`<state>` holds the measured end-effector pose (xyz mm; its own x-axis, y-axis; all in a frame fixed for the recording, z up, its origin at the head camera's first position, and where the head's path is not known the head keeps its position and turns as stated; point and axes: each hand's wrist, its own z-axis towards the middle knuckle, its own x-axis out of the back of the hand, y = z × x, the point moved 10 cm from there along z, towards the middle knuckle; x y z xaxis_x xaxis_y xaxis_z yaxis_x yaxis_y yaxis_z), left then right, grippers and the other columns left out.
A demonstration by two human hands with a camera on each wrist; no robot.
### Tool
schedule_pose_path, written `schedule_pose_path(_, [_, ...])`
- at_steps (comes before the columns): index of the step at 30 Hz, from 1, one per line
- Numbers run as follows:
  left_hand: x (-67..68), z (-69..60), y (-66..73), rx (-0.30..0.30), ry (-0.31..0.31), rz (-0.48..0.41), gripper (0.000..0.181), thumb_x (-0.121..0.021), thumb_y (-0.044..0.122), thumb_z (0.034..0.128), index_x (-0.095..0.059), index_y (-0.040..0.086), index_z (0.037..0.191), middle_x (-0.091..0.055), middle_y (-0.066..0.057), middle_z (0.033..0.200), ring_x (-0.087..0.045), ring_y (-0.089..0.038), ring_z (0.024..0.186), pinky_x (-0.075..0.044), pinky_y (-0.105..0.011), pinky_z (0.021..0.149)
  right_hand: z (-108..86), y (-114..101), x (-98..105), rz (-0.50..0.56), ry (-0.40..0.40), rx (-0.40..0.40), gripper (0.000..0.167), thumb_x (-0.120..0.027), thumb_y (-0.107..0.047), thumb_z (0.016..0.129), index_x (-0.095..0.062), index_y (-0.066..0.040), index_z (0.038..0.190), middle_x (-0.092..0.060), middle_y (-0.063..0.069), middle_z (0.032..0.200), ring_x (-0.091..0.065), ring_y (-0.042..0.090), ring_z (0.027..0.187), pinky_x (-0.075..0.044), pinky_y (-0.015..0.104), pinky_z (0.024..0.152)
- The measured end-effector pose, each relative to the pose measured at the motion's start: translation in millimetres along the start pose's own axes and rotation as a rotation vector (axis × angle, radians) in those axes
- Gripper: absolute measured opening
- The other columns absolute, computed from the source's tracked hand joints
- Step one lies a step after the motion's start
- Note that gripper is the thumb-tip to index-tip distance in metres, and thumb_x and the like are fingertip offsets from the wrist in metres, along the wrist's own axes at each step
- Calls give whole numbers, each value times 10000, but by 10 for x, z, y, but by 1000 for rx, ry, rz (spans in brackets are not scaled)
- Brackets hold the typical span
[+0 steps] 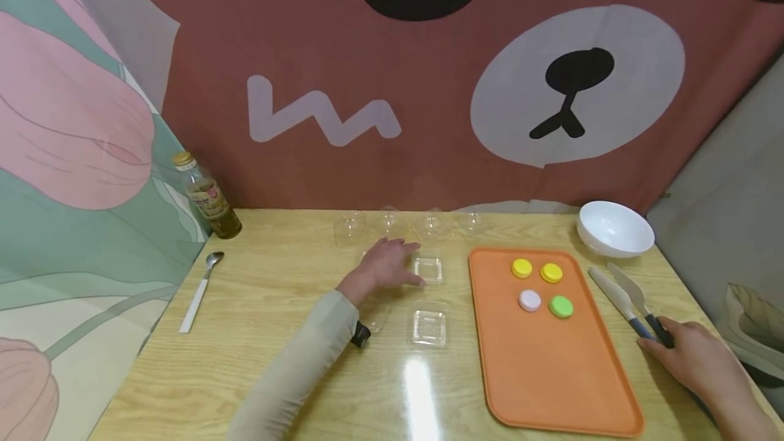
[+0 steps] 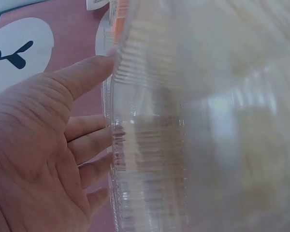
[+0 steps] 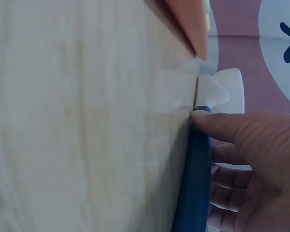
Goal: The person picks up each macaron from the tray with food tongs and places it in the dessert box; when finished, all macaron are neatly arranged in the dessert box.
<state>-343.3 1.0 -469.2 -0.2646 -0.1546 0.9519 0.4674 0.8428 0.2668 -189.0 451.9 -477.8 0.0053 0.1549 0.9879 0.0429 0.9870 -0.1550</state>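
My left hand (image 1: 386, 264) reaches over the left column of small clear plastic boxes, thumb and fingers spread. In the left wrist view its thumb and fingertips meet the ribbed edge of a clear box (image 2: 145, 145), blurred up close. Another clear box (image 1: 429, 327) sits nearer me, right of the hand, and a further box (image 1: 429, 269) lies just beyond the fingers. At the right, my right hand (image 1: 704, 363) holds the handles of two knives lying side by side: a blue-handled knife (image 1: 615, 295) and a black-handled knife (image 1: 631, 288). Its thumb rests on the blue handle (image 3: 195, 159).
An orange tray (image 1: 545, 373) carries two yellow macarons (image 1: 522, 268), a pale macaron (image 1: 529, 300) and a green macaron (image 1: 561, 306). Behind stands a white bowl (image 1: 615, 229). Clear domed lids (image 1: 388, 222) line the back. Left are a bottle (image 1: 211, 199) and a spoon (image 1: 201, 295).
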Motion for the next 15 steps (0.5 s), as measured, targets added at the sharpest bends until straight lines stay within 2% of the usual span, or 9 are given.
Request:
schedule_pose_path(3, [21,22,-1,0,-5,-3,874,-770,567,828,-447,180,1542,-570,-44,1495,-383,-257,1500,-203,-457,1294,16,6,16,-5,15,-2,674,-717,-444,918,-592,176,1152,-620,355,860,-607,566,844,-490,627,659])
schedule_pose_path(11, [15,39,-1,-8,-14,-3,859,-773,556,833,-458,174,1535,-559,-22,1507,-370,-258,1507,-185,-472,1297,15,-36,56,-4,44,10,534,-733,-338,911,-631,153,1095,-630,271,771,-624,513,772,-491,605,609])
schedule_pose_path(15, [-2,23,-7,0,-20,-1,858,-773,561,831,-460,184,1535,-561,-11,1506,-363,-251,1511,-174,-475,1299,5,-8,59,1,37,-24,489,-722,-312,906,-640,126,1106,-624,272,785,-620,498,773,-484,600,600])
